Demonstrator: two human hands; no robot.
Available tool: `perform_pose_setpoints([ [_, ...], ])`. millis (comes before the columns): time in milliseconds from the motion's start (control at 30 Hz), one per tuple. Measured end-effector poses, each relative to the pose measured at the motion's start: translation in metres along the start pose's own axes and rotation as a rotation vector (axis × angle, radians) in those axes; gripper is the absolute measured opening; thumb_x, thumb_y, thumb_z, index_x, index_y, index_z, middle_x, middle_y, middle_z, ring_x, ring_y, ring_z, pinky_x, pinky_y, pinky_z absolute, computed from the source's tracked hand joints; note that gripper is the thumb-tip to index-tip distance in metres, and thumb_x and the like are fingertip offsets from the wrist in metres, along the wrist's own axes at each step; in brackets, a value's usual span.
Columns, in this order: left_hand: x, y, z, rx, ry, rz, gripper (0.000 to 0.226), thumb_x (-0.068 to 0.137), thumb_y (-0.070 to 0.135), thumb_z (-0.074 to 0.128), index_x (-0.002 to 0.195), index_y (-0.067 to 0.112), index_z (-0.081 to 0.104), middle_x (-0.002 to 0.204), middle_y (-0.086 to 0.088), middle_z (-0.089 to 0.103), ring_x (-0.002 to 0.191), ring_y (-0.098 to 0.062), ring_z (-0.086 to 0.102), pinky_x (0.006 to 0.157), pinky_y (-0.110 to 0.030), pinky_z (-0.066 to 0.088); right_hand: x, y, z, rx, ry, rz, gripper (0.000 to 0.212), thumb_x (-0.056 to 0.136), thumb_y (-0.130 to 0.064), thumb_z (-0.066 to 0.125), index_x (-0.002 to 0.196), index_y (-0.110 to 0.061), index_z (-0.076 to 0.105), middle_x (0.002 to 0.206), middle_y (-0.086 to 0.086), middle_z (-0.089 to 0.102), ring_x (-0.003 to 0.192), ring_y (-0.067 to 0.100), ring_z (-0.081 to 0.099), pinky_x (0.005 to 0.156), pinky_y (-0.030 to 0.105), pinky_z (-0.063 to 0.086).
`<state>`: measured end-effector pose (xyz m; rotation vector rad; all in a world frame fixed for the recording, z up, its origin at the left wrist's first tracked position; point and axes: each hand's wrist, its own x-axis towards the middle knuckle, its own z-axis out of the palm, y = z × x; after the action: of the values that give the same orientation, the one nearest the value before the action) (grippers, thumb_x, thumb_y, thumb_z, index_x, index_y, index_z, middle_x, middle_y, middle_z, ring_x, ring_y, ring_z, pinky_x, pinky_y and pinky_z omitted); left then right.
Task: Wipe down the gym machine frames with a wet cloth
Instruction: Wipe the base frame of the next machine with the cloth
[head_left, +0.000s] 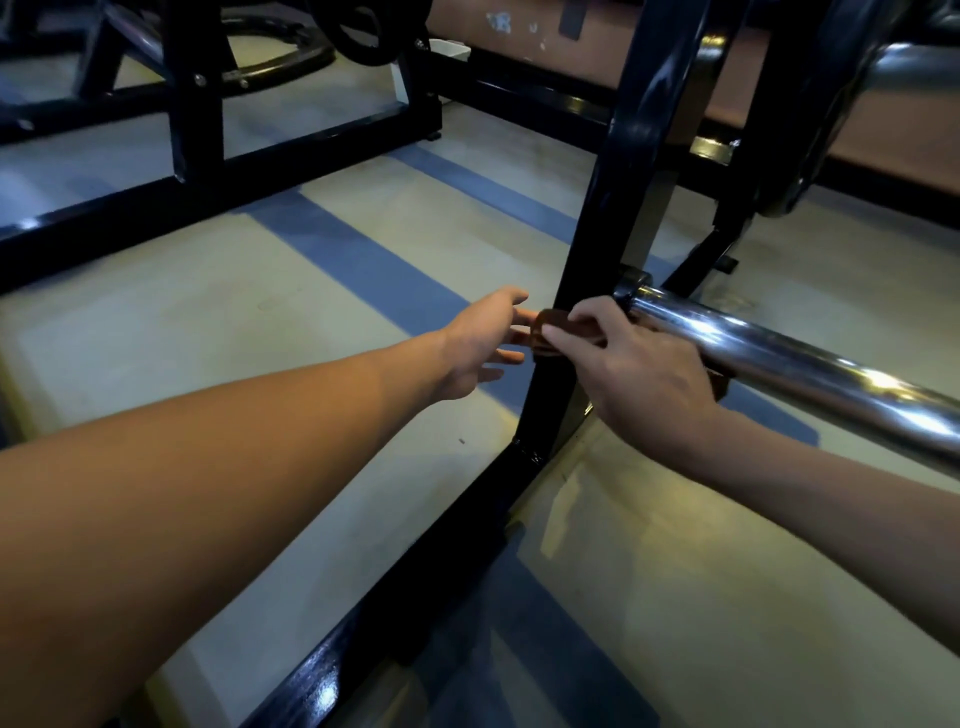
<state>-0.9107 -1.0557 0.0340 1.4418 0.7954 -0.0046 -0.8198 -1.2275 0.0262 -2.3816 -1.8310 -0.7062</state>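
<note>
A black upright post (608, 197) of the gym machine frame rises from a black floor rail (415, 566). A small brown cloth (550, 327) is wrapped against the post at hand height. My right hand (628, 374) grips the cloth with curled fingers on the post's right side. My left hand (483, 348) reaches in from the left with its fingers spread and straight; its fingertips are at the cloth's left edge. Most of the cloth is hidden under my right hand.
A chrome bar (779, 364) sticks out from the post toward the lower right, just behind my right hand. Another black machine frame (208, 171) stands at the back left. A weight plate (810, 104) hangs at the upper right. The floor has blue stripes (363, 260).
</note>
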Motion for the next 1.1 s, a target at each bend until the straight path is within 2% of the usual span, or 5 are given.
perform_pose_setpoints([
  [133, 0.0, 0.004, -0.001, 0.005, 0.002, 0.001, 0.05, 0.106, 0.048, 0.032, 0.104, 0.022, 0.074, 0.114, 0.0, 0.076, 0.111, -0.022, 0.062, 0.116, -0.046, 0.035, -0.008, -0.029, 0.024, 0.016, -0.221, -0.127, 0.048, 0.099, -0.02, 0.055, 0.146, -0.027, 0.051, 0.136, 0.006, 0.051, 0.074, 0.032, 0.069, 0.053, 0.035, 0.047],
  [433, -0.006, 0.004, -0.002, 0.063, -0.032, 0.008, 0.054, 0.109, 0.048, 0.026, 0.115, 0.022, 0.073, 0.118, 0.004, 0.073, 0.124, -0.026, 0.055, 0.119, -0.048, 0.029, -0.026, -0.06, 0.055, -0.016, -0.444, -0.275, 0.065, 0.103, -0.006, 0.045, 0.162, -0.012, 0.018, 0.154, 0.013, 0.03, 0.087, 0.035, 0.065, 0.057, 0.038, 0.039],
  [700, -0.012, 0.007, -0.004, 0.071, -0.077, -0.01, 0.055, 0.109, 0.051, 0.025, 0.12, 0.023, 0.071, 0.123, 0.006, 0.071, 0.126, -0.028, 0.054, 0.118, -0.047, 0.03, -0.049, -0.018, 0.049, -0.088, -0.322, -0.408, 0.08, 0.052, -0.016, 0.093, 0.129, -0.019, 0.071, 0.111, 0.007, 0.066, 0.049, 0.022, 0.054, 0.041, 0.026, 0.021],
  [900, -0.01, 0.009, 0.003, 0.094, -0.015, 0.06, 0.06, 0.11, 0.048, 0.022, 0.119, 0.017, 0.073, 0.119, 0.003, 0.072, 0.113, -0.018, 0.061, 0.101, -0.032, 0.04, -0.023, -0.001, 0.018, -0.049, -0.177, -0.244, 0.057, 0.086, -0.016, 0.062, 0.142, -0.02, 0.058, 0.123, 0.011, 0.058, 0.061, 0.029, 0.061, 0.043, 0.032, 0.031],
  [1100, -0.005, 0.009, 0.005, 0.131, 0.054, 0.125, 0.068, 0.111, 0.05, 0.016, 0.112, 0.012, 0.073, 0.12, -0.008, 0.071, 0.116, -0.017, 0.06, 0.114, -0.04, 0.036, -0.002, 0.0, 0.0, -0.013, -0.082, -0.034, 0.049, 0.095, -0.028, 0.064, 0.143, -0.022, 0.056, 0.123, 0.009, 0.054, 0.065, 0.028, 0.063, 0.047, 0.03, 0.03],
])
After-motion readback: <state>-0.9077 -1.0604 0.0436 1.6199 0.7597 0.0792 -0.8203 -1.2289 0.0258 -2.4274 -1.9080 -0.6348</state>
